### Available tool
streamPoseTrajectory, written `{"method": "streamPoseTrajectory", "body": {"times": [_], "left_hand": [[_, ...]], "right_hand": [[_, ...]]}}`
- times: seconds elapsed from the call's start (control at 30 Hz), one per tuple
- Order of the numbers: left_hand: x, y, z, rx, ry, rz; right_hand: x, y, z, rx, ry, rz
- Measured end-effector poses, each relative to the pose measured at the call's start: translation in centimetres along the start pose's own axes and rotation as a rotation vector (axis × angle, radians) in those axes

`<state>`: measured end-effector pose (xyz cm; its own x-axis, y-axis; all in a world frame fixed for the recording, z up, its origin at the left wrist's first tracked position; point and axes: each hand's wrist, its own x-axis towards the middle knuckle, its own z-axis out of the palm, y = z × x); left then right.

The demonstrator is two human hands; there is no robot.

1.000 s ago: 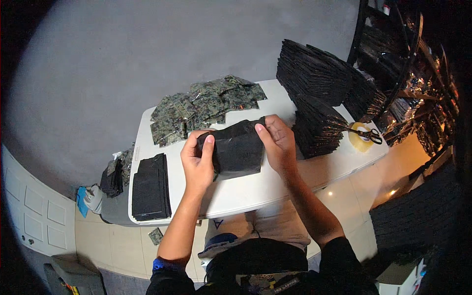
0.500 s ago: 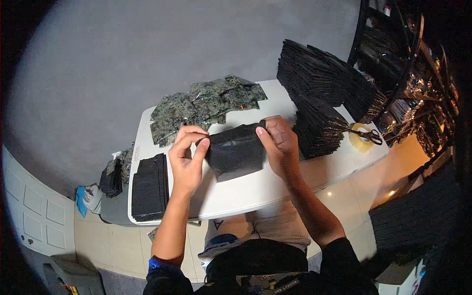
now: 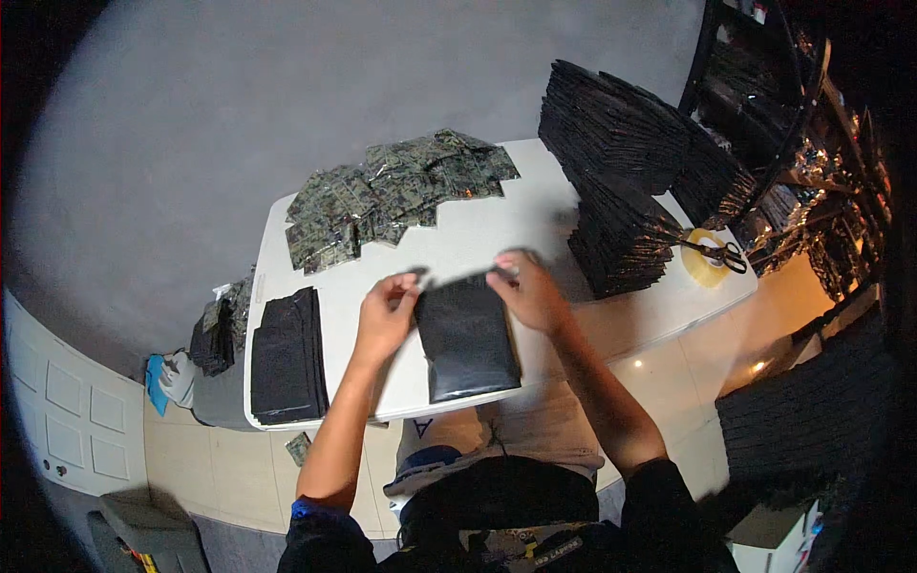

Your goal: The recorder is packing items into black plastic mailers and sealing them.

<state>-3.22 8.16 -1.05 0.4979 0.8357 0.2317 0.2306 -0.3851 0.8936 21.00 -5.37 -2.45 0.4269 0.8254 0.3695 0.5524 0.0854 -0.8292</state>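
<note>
A flat black plastic mailing bag [image 3: 468,346] lies near the front edge of the white table [image 3: 535,215], its lower end close to that edge. My left hand [image 3: 385,320] is closed at the bag's upper left corner, thumb and fingers pinched together. At the upper right corner, my right hand [image 3: 533,298] pinches the top edge between thumb and fingers. Both hands are slightly smeared by motion. To the left of my left hand rests a neat pile of black bags [image 3: 288,355]. Beyond my hands spread several camouflage-patterned packets [image 3: 396,196] in clear, shiny plastic.
Tall stacks of black bags [image 3: 616,143] fill the table's back right. Black scissors [image 3: 728,256] lie on a roll of clear tape [image 3: 702,267] at the right end. A cluttered rack [image 3: 764,115] stands beyond; a grey seat [image 3: 153,535] is at lower left.
The black bag has come down from a raised, tilted position to lie flat on the table, nearer to me. My hands have lowered with it, still at its top corners.
</note>
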Motion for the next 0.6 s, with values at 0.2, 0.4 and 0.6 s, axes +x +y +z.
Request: {"method": "streamPoseTrajectory", "body": {"times": [0.2, 0.4, 0.6], "left_hand": [[-4.8, 4.5, -0.3, 0.307, -0.109, 0.226], [-7.7, 4.6, 3.4, 0.663, -0.345, 0.364], [-8.2, 4.2, 3.7, 0.668, -0.367, 0.343]], "right_hand": [[-4.7, -3.7, -0.3, -0.169, -0.175, 0.061], [-7.2, -4.4, 3.2, -0.569, -0.311, -0.209], [-7.9, -4.2, 3.9, -0.674, -0.343, -0.196]]}}
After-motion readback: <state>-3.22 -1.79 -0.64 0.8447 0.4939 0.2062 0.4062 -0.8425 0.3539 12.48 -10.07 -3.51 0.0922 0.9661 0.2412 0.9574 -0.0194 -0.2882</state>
